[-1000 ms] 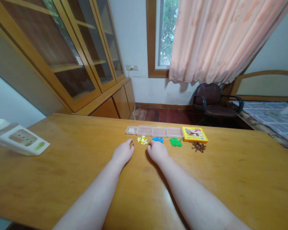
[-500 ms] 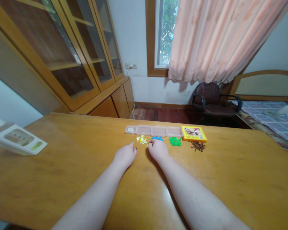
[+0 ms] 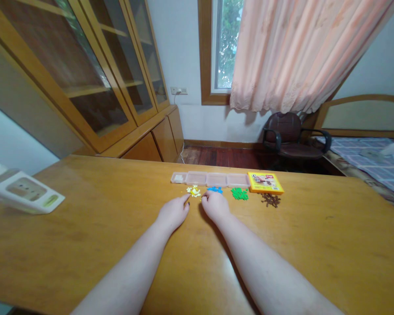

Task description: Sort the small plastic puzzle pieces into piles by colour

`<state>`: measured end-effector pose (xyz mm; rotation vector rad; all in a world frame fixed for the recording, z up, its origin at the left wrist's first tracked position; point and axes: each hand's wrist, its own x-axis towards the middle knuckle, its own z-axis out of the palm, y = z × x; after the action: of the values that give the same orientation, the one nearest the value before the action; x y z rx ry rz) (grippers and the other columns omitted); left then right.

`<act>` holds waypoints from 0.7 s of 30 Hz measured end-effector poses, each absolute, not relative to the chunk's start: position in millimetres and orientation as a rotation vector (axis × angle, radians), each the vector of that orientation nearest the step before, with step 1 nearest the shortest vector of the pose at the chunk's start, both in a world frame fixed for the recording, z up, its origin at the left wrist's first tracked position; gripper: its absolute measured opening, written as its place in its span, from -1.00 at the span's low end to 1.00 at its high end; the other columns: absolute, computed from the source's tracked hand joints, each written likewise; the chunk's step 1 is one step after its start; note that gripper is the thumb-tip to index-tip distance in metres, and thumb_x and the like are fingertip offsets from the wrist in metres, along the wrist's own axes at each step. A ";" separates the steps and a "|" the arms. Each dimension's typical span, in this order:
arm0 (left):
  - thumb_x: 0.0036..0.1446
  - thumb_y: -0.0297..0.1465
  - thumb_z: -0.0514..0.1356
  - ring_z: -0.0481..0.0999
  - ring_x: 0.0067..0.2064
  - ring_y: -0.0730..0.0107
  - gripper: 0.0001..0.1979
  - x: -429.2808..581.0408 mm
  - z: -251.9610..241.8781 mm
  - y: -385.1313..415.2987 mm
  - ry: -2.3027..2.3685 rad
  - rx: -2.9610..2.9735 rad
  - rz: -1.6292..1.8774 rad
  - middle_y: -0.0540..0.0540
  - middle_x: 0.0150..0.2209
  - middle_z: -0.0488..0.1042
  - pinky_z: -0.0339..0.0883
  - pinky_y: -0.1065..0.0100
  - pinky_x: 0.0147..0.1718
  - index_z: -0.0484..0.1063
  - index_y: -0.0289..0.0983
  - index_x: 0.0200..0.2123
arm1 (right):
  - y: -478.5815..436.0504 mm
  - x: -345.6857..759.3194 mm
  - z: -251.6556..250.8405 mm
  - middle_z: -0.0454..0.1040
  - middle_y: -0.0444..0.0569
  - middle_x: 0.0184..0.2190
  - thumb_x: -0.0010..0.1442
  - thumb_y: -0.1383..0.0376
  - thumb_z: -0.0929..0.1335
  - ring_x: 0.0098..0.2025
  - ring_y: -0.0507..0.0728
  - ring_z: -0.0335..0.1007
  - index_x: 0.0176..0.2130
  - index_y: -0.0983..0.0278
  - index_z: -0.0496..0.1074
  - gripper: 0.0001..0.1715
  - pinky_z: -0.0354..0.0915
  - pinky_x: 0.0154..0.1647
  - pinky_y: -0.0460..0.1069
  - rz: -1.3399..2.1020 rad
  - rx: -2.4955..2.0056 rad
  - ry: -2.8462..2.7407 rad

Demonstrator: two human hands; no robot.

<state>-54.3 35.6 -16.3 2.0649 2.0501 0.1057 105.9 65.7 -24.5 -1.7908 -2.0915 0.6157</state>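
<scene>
My left hand point(image 3: 174, 213) rests low over the table, index finger stretched out to the near edge of a pile of pale yellow pieces point(image 3: 194, 191), thumb a little apart. Nothing shows in its fingers. To the right, my right hand point(image 3: 215, 206) is closed, fingertips curled together; what they hold, if anything, is hidden. A small bit of yellow shows beside those fingertips. Just beyond this hand lies a pile of blue pieces point(image 3: 216, 189), partly covered by it. Green pieces point(image 3: 239, 194) and brown pieces point(image 3: 271, 200) lie in separate heaps farther right.
A row of clear plastic trays point(image 3: 197, 178) stands behind the piles, with something white in the leftmost. A yellow box point(image 3: 265, 183) lies at the row's right end. At the table's left is a white container point(image 3: 29, 190). Beyond the table stand a chair point(image 3: 285, 135) and glass-door cabinet point(image 3: 131, 78).
My left hand has shifted slightly right, its index finger coming to the edge of the pale yellow pile. My right hand has hardly moved and stays closed.
</scene>
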 end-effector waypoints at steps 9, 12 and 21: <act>0.20 -0.34 -0.03 0.50 -0.07 0.16 -0.55 -54.3 -14.2 36.6 2.056 2.058 0.084 -0.17 -0.04 0.50 0.32 0.25 -0.15 0.23 -0.11 0.17 | 65.2 106.2 -22.7 0.56 0.01 -0.24 0.17 0.27 0.18 -0.21 0.14 0.46 -0.23 0.22 0.52 -0.65 0.25 -0.23 -0.05 0.631 -1.796 -2.096; 0.21 -0.34 -0.04 0.50 -0.07 0.18 -0.57 -52.9 -12.7 35.4 2.032 2.076 0.075 -0.17 -0.04 0.50 0.31 0.26 -0.13 0.27 -0.12 0.14 | 65.1 106.2 -22.6 0.56 0.00 -0.23 0.18 0.27 0.18 -0.20 0.14 0.46 -0.22 0.21 0.51 -0.65 0.25 -0.22 -0.04 0.633 -1.798 -2.092; 0.20 -0.31 -0.04 0.52 -0.12 0.13 -0.52 -54.4 -15.7 38.4 2.115 2.043 0.021 -0.21 -0.09 0.52 0.33 0.24 -0.19 0.18 -0.12 0.20 | 64.5 105.9 -20.5 0.56 0.01 -0.24 0.17 0.27 0.18 -0.21 0.14 0.46 -0.23 0.21 0.52 -0.65 0.25 -0.23 -0.04 0.637 -1.807 -2.108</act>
<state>-54.4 38.4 -15.7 2.0433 2.1147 0.0210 105.9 64.5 -20.5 -1.8073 -2.1080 0.6367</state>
